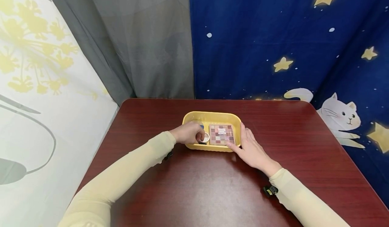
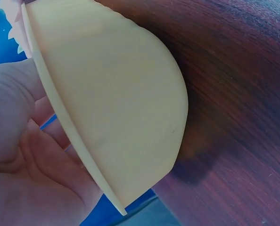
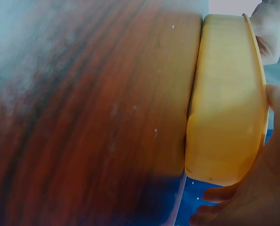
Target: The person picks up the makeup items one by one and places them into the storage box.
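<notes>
A yellow plastic basket sits on the table; in the left wrist view its wall fills the middle. My left hand reaches over the left end, its fingers bent down into the basket at a small round white-rimmed case. In the left wrist view, the rim hides the fingertips. A checkered eyeshadow palette lies flat in the right half. My right hand rests against the front right corner, thumb at the front rim and fingers fairly straight along the right end.
A bit of something blue and a dark item show partly beside the left hand inside the basket. The dark red table extends around it. Behind the back edge hang grey and blue star-patterned curtains.
</notes>
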### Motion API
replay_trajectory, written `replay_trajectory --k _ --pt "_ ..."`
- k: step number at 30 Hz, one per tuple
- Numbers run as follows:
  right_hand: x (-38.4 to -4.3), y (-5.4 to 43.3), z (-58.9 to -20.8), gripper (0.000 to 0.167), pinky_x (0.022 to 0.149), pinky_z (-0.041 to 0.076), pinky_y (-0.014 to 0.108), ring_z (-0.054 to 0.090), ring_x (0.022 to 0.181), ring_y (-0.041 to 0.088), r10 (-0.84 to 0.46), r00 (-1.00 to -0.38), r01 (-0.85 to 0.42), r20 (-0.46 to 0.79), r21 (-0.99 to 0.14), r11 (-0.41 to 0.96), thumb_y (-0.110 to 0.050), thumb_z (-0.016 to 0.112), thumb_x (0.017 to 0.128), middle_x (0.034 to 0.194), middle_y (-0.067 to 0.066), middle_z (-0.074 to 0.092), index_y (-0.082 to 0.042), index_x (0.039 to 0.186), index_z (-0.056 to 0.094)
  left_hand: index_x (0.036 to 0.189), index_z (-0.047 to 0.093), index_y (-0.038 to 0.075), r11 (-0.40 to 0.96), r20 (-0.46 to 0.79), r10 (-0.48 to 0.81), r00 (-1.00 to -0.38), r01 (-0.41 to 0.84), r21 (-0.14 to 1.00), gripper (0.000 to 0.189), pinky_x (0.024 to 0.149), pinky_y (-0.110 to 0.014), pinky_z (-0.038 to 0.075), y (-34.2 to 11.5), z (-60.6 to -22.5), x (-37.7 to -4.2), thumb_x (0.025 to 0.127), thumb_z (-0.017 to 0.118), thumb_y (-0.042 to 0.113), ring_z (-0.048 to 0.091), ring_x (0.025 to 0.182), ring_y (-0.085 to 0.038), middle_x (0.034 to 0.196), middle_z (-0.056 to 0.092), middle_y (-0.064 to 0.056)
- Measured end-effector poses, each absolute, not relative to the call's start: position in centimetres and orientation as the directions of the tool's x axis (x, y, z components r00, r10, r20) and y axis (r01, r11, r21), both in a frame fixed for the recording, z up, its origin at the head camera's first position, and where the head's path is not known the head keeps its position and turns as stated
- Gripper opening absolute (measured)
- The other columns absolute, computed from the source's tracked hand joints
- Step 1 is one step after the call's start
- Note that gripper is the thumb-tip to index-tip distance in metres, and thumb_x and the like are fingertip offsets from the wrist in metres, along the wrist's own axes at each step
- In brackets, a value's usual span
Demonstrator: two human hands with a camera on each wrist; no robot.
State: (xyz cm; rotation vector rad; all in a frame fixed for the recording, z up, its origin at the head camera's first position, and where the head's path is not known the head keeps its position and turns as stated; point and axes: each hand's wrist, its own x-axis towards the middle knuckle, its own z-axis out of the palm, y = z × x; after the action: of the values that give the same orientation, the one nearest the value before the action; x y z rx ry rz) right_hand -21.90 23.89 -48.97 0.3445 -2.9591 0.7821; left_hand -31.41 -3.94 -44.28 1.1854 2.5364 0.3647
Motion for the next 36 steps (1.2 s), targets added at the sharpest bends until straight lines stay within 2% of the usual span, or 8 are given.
replay_trajectory --k 7,13,18,24,27,31,36 --pt "-21.9 23.9 -49.0 0.111 0.111 0.03 0.057 0.024 0.145 0.035 -0.2 -0.974 -0.228 0.11 -0.483 0.845 -0.066 0.056 0.094 0.159 0.025 0.023 -0.005 0.16 -0.008 0.083 0.076 0.014 0.605 -0.131 0.787 -0.603 0.712 0.357 0.021 0.069 -0.023 0.048 -4.1 -44.6 -31.4 0.078 0.072 -0.007 0.057 0.074 -0.01 0.076 0.069 0.004" --pt "-21.9 24.0 -49.0 0.111 0.112 0.029 0.057 0.022 0.146 0.036 -0.197 -0.974 -0.225 0.108 -0.481 0.848 -0.067 0.055 0.093 0.16 0.025 0.022 -0.005 0.16 -0.008 0.084 0.075 0.016 0.623 -0.129 0.77 -0.625 0.691 0.368 0.021 0.069 -0.023 0.048 -4.1 -44.7 -31.4 0.079 0.074 -0.004 0.056 0.076 -0.011 0.08 0.069 0.004" --pt "-21.9 24.0 -48.9 0.111 0.11 0.033 0.055 0.026 0.143 0.034 -0.194 -0.974 -0.226 0.115 -0.482 0.846 -0.067 0.056 0.093 0.157 0.024 0.026 -0.006 0.161 -0.007 0.085 0.077 0.015 0.628 -0.114 0.76 -0.639 0.678 0.382 0.019 0.069 -0.024 0.046 -4.2 -44.6 -31.3 0.079 0.076 -0.003 0.054 0.077 -0.012 0.079 0.065 0.004" --pt "-21.9 24.0 -48.9 0.11 0.112 0.029 0.056 0.023 0.146 0.035 -0.196 -0.974 -0.225 0.11 -0.485 0.845 -0.067 0.055 0.094 0.159 0.025 0.024 -0.006 0.161 -0.008 0.085 0.075 0.017 0.629 -0.041 0.746 -0.665 0.683 0.372 0.009 0.071 -0.027 0.046 -4.5 -44.3 -30.6 0.082 0.082 0.013 0.054 0.079 -0.012 0.082 0.065 0.0" --pt "-21.8 24.0 -48.9 0.11 0.111 0.032 0.055 0.026 0.143 0.034 -0.2 -0.972 -0.233 0.12 -0.484 0.844 -0.066 0.056 0.094 0.156 0.025 0.028 -0.006 0.161 -0.007 0.083 0.072 0.02 0.637 -0.009 0.73 -0.684 0.675 0.373 0.011 0.072 -0.028 0.046 -4.7 -44.3 -30.3 0.084 0.083 0.023 0.054 0.081 -0.012 0.087 0.066 -0.002" --pt "-21.8 23.9 -48.9 0.11 0.109 0.034 0.054 0.03 0.138 0.032 -0.208 -0.968 -0.25 0.139 -0.482 0.84 -0.064 0.058 0.094 0.151 0.024 0.032 -0.004 0.161 -0.005 0.085 0.071 0.023 0.655 0.025 0.699 -0.715 0.653 0.381 0.012 0.072 -0.029 0.046 -4.9 -44.2 -29.8 0.087 0.08 0.029 0.055 0.08 -0.012 0.085 0.063 0.003" --pt "-21.9 24.0 -48.9 0.111 0.108 0.034 0.055 0.031 0.137 0.032 -0.211 -0.967 -0.254 0.142 -0.476 0.842 -0.067 0.056 0.093 0.15 0.024 0.032 -0.004 0.161 -0.005 0.087 0.072 0.023 0.666 0.094 0.648 -0.756 0.623 0.41 0.007 0.068 -0.028 0.047 -5.1 -43.8 -29.0 0.09 0.078 0.028 0.056 0.075 -0.011 0.079 0.062 0.011"
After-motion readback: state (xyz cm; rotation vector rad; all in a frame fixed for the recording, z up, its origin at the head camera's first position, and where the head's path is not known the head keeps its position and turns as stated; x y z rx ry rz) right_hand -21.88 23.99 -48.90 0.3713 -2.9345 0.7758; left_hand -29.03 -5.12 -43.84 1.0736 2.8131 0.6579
